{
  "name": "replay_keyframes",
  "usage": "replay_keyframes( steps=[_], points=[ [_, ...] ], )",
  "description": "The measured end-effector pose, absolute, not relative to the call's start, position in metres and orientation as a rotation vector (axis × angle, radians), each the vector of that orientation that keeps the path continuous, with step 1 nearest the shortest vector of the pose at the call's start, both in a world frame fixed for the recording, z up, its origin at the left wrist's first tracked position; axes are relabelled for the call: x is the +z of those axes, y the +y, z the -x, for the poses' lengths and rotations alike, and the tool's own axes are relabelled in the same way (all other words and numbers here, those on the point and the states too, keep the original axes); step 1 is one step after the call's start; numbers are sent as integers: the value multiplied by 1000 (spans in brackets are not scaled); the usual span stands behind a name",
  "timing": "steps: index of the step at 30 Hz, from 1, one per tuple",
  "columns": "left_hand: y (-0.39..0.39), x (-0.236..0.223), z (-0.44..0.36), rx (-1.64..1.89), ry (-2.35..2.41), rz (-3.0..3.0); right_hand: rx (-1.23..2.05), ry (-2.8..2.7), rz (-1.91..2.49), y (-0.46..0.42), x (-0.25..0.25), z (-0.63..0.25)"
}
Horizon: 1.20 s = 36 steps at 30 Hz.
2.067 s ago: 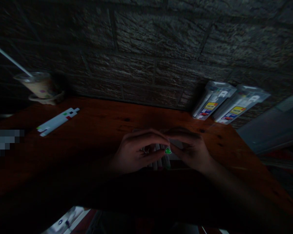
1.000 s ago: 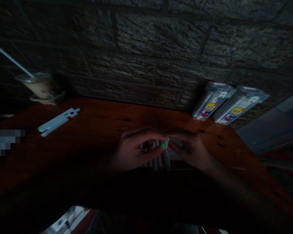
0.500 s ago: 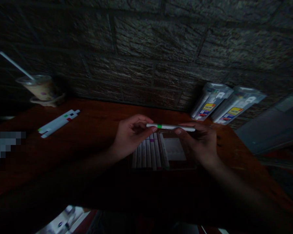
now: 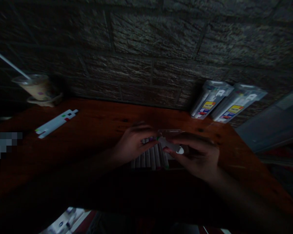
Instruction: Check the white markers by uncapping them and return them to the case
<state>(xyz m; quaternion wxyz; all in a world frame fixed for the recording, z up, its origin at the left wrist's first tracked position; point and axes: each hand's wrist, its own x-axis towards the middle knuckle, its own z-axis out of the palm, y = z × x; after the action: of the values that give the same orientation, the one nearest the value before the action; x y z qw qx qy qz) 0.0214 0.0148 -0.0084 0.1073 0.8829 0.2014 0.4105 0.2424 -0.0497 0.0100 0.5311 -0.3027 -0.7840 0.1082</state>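
Note:
A white marker with a green band (image 4: 169, 145) is held over the open marker case, its white end tipped towards me. My right hand (image 4: 197, 151) is closed on it, the thumb below and the fingers above. My left hand (image 4: 134, 143) is closed at the green-banded end, thumb and fingertips against it, somewhat blurred. Under the hands lies a row of white markers (image 4: 146, 159) in the left part of the clear plastic case (image 4: 172, 131). Another marker (image 4: 165, 161) lies just right of that row. Both hands cover much of the case.
Two clear packs of markers (image 4: 207, 100) (image 4: 238, 104) stand by the stone wall at the back right. Several white markers (image 4: 55, 123) lie side by side on the wooden table (image 4: 100, 113) at left. Behind them is an iced drink cup (image 4: 36, 87) with a straw in a holder.
The marker has swung from lying level across to pointing towards me, and come lower over the case. Both hands moved down with it. The view shifted slightly.

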Motion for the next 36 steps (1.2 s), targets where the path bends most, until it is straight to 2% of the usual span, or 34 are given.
replay_keyframes(
  steps=[13,17,22,25,30,36],
  points=[
    [11,-8,-23,1182,573,-2597,217,-1926,722,-53,11,-242],
    [12,-7,-23,1215,629,-2513,198,-1767,865,-48,12,-243],
    [20,-4,-21,1396,787,-2135,465,-1553,1023,-27,5,-250],
    [18,-3,-22,1476,822,-1986,590,-1643,1049,-19,-2,-252],
    [-2,2,-26,1475,647,-2121,434,-1979,939,-21,-7,-251],
    [-14,4,-30,1443,396,-2264,377,-2053,839,-22,-4,-252]
  ],
)
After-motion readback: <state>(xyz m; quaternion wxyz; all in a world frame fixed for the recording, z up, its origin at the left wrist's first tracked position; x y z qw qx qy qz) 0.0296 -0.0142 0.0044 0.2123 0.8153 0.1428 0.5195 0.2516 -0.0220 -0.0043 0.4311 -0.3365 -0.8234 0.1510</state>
